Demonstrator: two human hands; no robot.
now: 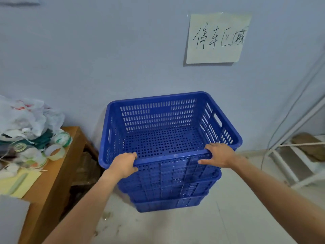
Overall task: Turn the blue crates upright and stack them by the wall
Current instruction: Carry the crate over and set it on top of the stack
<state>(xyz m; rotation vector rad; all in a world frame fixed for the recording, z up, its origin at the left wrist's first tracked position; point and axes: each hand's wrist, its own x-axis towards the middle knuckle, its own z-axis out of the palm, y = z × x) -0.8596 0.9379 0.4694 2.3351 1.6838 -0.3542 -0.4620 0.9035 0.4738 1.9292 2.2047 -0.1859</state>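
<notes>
- Both forearms reach in from the bottom edge toward the near rim of the top crate (163, 131), which sits upright, open side up, nested on at least two more blue crates (168, 192) below it.
- Left hand (123, 165) is curled over the rim near its left corner, fingers hooked inside and thumb against the outer face.
- Right hand (219, 155) lies on the rim toward the right corner, fingers draped over the edge and thumb stretched flat along the outer wall; it looks a looser hold than the left.
- Beyond the fingertips the stack stands just in front of the wall (105, 59), under a taped paper sign (216, 38).
- Left of the left hand is a wooden table (58, 173) piled with plastic bags (26, 115) and tape rolls; right of the right hand stands a white frame (299, 166).
- Judged from this, the step is seating the top crate: press down evenly with both hands so it drops square into the one beneath, not skewed.
- Keep fingers clear of the gap between rims, and push the stack straight back so it does not snag the table.
</notes>
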